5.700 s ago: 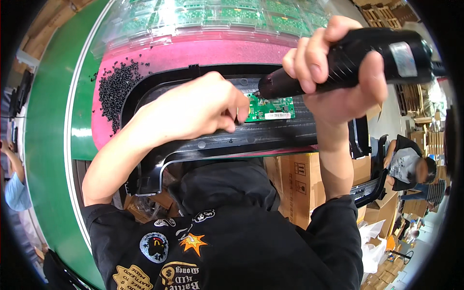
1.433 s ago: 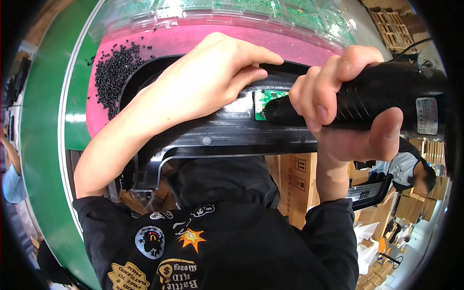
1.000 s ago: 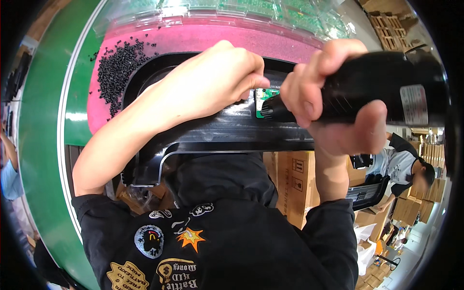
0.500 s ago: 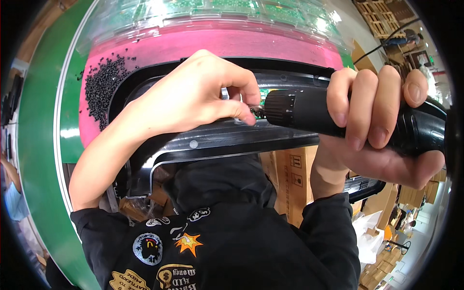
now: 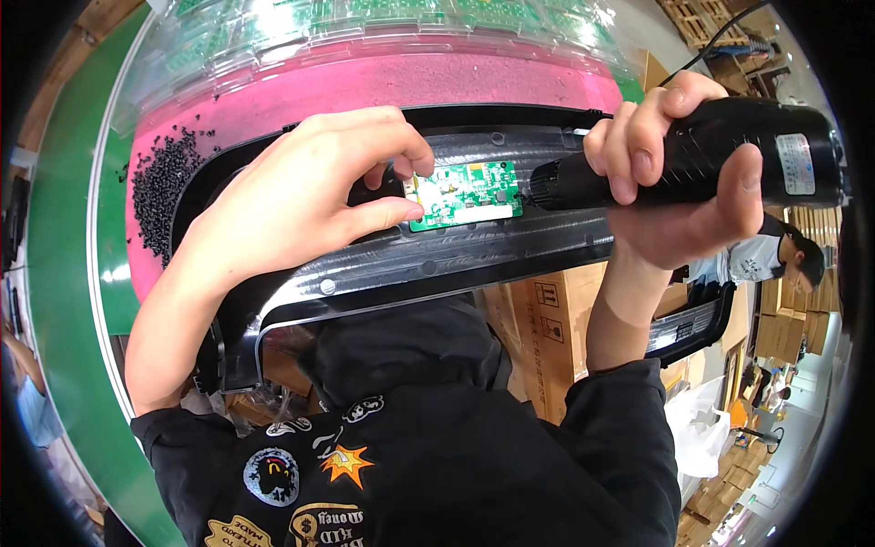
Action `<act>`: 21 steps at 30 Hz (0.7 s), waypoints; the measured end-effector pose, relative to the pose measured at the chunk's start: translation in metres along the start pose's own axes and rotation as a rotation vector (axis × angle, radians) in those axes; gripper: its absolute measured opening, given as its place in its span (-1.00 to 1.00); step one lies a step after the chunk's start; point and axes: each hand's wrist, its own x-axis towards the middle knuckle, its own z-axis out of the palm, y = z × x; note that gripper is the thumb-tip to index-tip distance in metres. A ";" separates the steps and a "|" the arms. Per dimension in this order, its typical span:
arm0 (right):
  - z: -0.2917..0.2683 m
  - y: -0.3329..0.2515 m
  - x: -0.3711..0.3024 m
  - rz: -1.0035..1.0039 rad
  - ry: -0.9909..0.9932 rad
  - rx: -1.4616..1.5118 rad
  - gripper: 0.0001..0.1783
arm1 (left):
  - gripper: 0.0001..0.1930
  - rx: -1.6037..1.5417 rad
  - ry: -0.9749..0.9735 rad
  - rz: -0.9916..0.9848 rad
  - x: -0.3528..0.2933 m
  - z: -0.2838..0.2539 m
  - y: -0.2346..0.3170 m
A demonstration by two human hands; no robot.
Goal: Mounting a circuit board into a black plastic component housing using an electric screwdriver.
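A green circuit board [image 5: 469, 190] lies in the long black plastic housing [image 5: 383, 283]. My left hand [image 5: 319, 178] grips the board's left end, with the thumb at its lower corner and a fingertip at the upper one. In my right hand [image 5: 656, 173] is a black electric screwdriver [image 5: 583, 182], fingers wrapped round its body. The driver lies almost level, its ribbed nose pointing left at the board's right edge. Whether the bit touches a screw there is too small to tell.
Loose black screws [image 5: 169, 191] lie heaped on the pink mat [image 5: 383, 80], left of the housing. Clear plastic trays [image 5: 365, 27] with green boards stand at the far side. A cardboard box [image 5: 551, 319] is below the housing. Another person [image 5: 775, 260] is at the right.
The screwdriver's nose has moved from beside my left fingertips to the board's right edge, uncovering most of the board. My left hand and the housing have shifted slightly left in view.
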 end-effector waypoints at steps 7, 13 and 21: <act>0.000 0.002 0.002 0.057 -0.022 0.020 -0.39 | -0.76 -0.001 0.011 -0.005 0.001 -0.002 0.001; 0.005 0.002 0.001 0.044 0.021 -0.025 -0.40 | -0.78 -0.009 0.032 0.033 0.000 -0.003 0.001; 0.008 0.016 0.003 0.044 -0.010 0.015 -0.40 | -0.85 0.034 0.178 0.038 -0.001 -0.011 0.014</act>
